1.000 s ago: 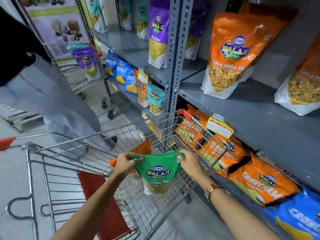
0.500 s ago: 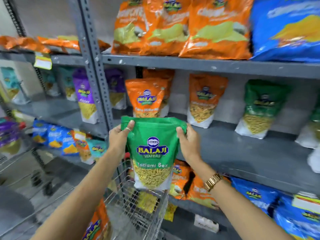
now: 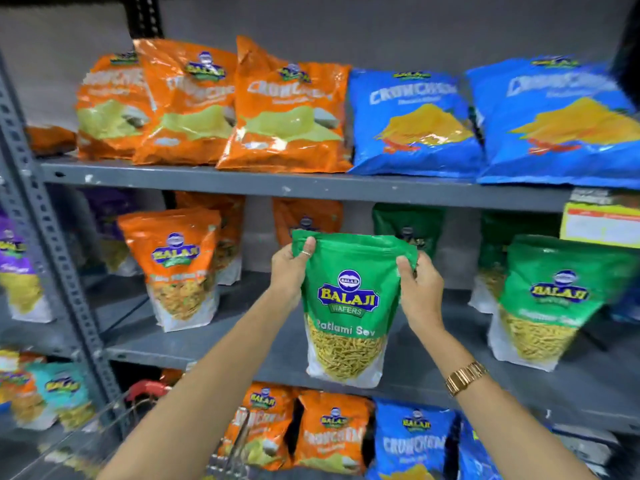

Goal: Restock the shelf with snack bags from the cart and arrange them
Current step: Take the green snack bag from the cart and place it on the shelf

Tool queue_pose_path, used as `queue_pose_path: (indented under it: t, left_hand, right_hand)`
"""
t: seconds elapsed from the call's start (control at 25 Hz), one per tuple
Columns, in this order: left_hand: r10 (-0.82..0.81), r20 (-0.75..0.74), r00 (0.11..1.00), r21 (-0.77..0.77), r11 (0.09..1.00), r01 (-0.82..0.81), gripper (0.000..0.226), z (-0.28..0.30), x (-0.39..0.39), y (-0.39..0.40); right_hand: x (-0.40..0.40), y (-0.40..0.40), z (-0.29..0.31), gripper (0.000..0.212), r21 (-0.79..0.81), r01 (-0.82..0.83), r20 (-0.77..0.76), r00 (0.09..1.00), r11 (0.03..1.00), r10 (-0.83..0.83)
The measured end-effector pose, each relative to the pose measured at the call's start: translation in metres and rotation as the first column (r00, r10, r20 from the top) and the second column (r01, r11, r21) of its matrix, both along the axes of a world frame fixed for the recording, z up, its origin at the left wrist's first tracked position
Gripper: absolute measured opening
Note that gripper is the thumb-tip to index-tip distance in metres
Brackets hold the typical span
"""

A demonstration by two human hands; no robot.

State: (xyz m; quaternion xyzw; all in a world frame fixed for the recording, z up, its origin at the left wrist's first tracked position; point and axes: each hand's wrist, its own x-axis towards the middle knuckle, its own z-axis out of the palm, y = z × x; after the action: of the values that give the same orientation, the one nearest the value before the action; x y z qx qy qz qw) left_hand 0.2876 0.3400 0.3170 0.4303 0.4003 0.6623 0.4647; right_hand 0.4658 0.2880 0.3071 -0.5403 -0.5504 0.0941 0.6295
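Head camera view, left to right: the wire cart (image 3: 104, 431) shows only its rim at 7 o'clock, its load out of sight, so how many bags remain cannot be told. An orange pouch (image 3: 180, 268) stands at 9 o'clock on the middle shelf (image 3: 214, 341). At centre the left hand (image 3: 289, 268) and right hand (image 3: 420, 289) each pinch a top corner of the green Ratlami Sev bag (image 3: 349, 306), held upright in front of the shelf and apparently not yet set down. A matching green pouch (image 3: 550, 299) already stands at 3 o'clock, which suggests where this one belongs. Half a second earlier the bag hung lower, just above the cart; a second earlier it was being lifted out of the basket.
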Motion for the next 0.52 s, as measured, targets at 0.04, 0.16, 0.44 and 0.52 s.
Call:
queue_pose_path:
  t: [0.04,0.16,0.44,0.52]
  left_hand:
    - [-0.013,0.0,1.0,0.0,1.0,0.013,0.017,0.001,0.017,0.006]
    - [-0.072,0.029,0.997,-0.036,0.997,0.073,0.016,0.0,0.064,0.029]
    - [-0.154,0.078,0.985,-0.085,0.983,0.16,0.012,-0.007,0.127,0.068]
    - [-0.151,0.109,0.982,-0.107,0.981,0.163,0.016,-0.008,0.136,0.072]
  right_hand:
    - [0.016,0.006,-0.001,0.023,0.011,0.023,0.01,1.0,1.0,-0.023]
    - [0.058,0.021,-0.002,0.019,-0.001,0.076,0.028,0.997,0.997,-0.076]
    - [0.118,0.053,-0.013,0.014,-0.048,0.092,0.005,0.996,0.995,-0.092]
    - [0.126,0.059,-0.019,0.015,-0.055,0.076,-0.013,0.997,0.996,-0.077]
